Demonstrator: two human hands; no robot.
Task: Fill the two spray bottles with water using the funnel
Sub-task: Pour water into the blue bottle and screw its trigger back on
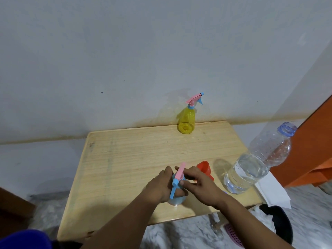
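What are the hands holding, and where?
Both hold the blue spray bottle: left hand grips its body, right hand holds the pink spray head.

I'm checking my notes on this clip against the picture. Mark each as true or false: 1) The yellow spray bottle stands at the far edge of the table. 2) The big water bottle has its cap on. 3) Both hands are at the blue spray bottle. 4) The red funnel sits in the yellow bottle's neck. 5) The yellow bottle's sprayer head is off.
1) True: the yellow spray bottle stands by the wall at the far edge of the table.
2) False: the water bottle is uncapped.
3) True: the left hand and the right hand hold the blue spray bottle.
4) False: the funnel lies on the table near the right hand.
5) False: its sprayer head is on.
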